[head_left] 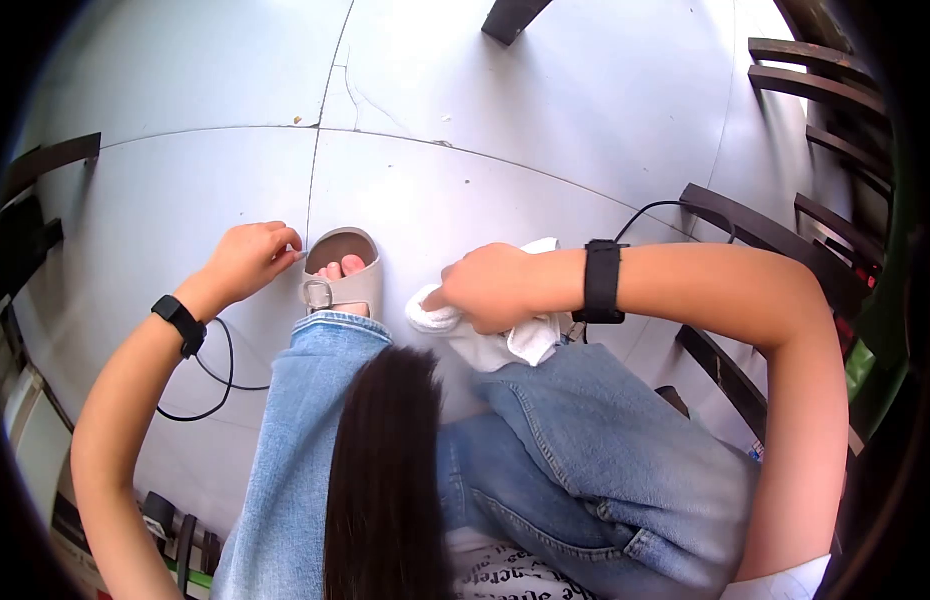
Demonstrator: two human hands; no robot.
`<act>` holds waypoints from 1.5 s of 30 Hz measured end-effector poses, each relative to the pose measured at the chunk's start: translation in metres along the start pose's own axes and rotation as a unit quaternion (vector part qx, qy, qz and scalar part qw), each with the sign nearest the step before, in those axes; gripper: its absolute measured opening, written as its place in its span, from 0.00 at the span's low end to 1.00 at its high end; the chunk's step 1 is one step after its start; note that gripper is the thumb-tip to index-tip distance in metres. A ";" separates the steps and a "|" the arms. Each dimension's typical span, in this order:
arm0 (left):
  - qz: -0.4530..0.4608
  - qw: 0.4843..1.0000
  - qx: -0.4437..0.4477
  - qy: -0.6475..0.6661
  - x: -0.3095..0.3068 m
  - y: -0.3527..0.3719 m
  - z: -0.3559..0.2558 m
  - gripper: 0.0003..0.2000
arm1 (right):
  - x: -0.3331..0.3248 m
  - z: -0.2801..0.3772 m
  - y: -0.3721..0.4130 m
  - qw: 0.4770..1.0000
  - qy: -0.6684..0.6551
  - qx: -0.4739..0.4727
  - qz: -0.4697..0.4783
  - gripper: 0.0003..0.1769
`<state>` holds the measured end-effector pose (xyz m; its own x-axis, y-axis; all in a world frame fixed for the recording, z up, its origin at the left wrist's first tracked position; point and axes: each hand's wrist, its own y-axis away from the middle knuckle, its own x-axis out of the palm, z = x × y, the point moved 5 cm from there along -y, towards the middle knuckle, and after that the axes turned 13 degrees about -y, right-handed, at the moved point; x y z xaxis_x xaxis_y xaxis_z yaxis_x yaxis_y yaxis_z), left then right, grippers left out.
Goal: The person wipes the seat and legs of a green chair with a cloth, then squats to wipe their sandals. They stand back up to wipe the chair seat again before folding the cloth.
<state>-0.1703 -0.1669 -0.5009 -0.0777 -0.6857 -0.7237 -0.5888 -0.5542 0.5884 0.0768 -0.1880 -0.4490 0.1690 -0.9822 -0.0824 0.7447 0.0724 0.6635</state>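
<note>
My left hand (255,260) is beside the outer edge of a taupe sandal (363,290) with a buckled strap. Its thumb and fingers are pinched together, and a tiny pale bit shows at the tips, too small to name. The sandal is on my left foot, toes showing under the strap. My right hand (495,290) is closed on a bunched white cloth (475,350), holding it low in front of my right knee. Part of the cloth hangs below the fingers, and some shows behind the hand. My right foot is hidden.
Dark wooden chair parts (825,90) line the right side, with another dark rail (55,165) at the left. A dark furniture leg (513,18) stands at the top. Black cables (225,390) run from both wristbands. Small specks lie on the pale tiled floor (415,200).
</note>
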 end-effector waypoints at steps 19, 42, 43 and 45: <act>-0.551 0.786 0.276 0.051 -0.269 -0.055 -0.180 0.34 | -0.156 0.020 0.233 0.502 -0.315 -0.296 -0.749 0.22; -0.234 0.927 0.290 -0.043 -0.202 -0.083 -0.198 0.34 | -0.079 -0.035 0.162 0.638 -0.315 -0.127 -0.691 0.31; -0.287 0.894 0.346 0.000 -0.215 -0.084 -0.203 0.33 | -0.080 -0.020 0.175 0.636 -0.270 -0.136 -0.710 0.33; -0.304 0.875 0.371 0.068 -0.237 -0.083 -0.214 0.34 | -0.084 0.017 0.202 0.637 -0.179 -0.187 -0.726 0.36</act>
<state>0.0691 -0.0595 -0.3008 0.4986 -0.4484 -0.7418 -0.8519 -0.4119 -0.3236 0.2018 -0.0943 -0.2953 -0.9818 -0.0340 -0.1871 0.0623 -0.9871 -0.1475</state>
